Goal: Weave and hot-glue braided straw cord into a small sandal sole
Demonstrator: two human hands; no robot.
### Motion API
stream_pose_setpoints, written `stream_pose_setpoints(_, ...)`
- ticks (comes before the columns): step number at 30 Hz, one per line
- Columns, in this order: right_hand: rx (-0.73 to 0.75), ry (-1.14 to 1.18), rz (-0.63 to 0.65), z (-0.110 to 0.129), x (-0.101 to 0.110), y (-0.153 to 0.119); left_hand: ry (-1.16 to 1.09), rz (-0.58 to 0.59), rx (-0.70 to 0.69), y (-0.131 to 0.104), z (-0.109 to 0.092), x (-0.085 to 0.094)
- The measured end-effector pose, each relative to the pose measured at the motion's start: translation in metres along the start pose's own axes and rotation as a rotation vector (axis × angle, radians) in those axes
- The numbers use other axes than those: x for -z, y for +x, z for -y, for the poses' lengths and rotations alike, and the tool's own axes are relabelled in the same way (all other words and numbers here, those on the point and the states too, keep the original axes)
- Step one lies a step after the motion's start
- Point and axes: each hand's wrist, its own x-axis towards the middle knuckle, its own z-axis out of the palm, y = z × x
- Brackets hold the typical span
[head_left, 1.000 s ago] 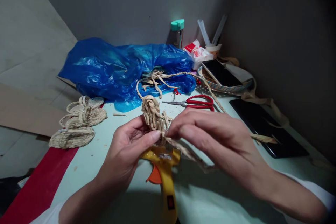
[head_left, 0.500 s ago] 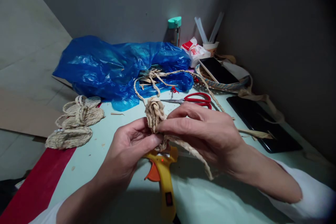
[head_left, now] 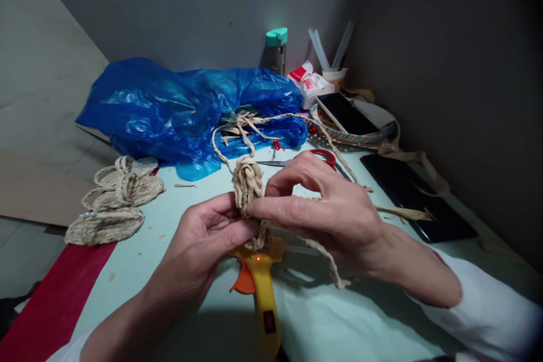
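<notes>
Grip: braided straw piece (head_left: 247, 184) is pinched from both sides, left hand (head_left: 203, 243) w/ thumb closed on its lower end, right hand (head_left: 328, 209) w/ thumb & forefinger clenched on the same spot from the right
Position: piece is held just above the table (head_left: 169, 271), directly over the nose of a yellow glue gun (head_left: 261, 288)
Axis: long axis is near upright, knotted top pointing away from the person; grip sits at the bottom end, so the bulk lies above & beyond the fingers
Nearer hand: both touching; the right covers more of it
Tail: loose straw cord (head_left: 297, 119) is seen running from the top back toward a blue plastic bag (head_left: 178, 107); a 2nd strand trails under the right palm
Around: red scissors (head_left: 314, 158) just behind the right hand, woven straw coils (head_left: 114, 203) well apart at left, phone (head_left: 345, 113) on a basket at rear
</notes>
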Motion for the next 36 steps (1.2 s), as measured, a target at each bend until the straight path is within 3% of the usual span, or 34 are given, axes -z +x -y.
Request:
stream_pose_setpoints(4,0.136,0.003,-0.056,-0.008,-0.008,-0.005,0.01,-0.004,0.039,0.0,-0.001,-0.001)
stream_pose_setpoints(8,0.132,-0.007,-0.124,-0.008,-0.011,-0.007,-0.003,0.015,0.042,0.001,0.0,-0.001)
stream_pose_setpoints(16,0.062,0.063,-0.079,-0.001,-0.013,-0.005,-0.034,-0.042,0.02,0.0,0.006,-0.001)
stream_pose_setpoints(18,0.01,0.158,-0.084,-0.001,-0.014,-0.003,-0.019,-0.061,0.02,0.0,0.006,-0.003)
stream_pose_setpoints(24,-0.387,0.555,-0.095,0.006,-0.019,0.002,0.033,-0.122,0.016,-0.001,0.005,-0.007)
stream_pose_setpoints(28,-0.555,0.792,-0.063,0.005,-0.018,0.004,0.116,-0.139,0.032,-0.002,0.005,-0.006)
stream_pose_setpoints(31,-0.557,0.859,-0.042,-0.002,-0.019,0.004,0.165,-0.127,0.073,-0.002,0.004,-0.004)
stream_pose_setpoints(36,-0.412,0.843,-0.05,-0.016,-0.022,0.002,0.21,-0.075,0.119,-0.001,0.004,-0.001)
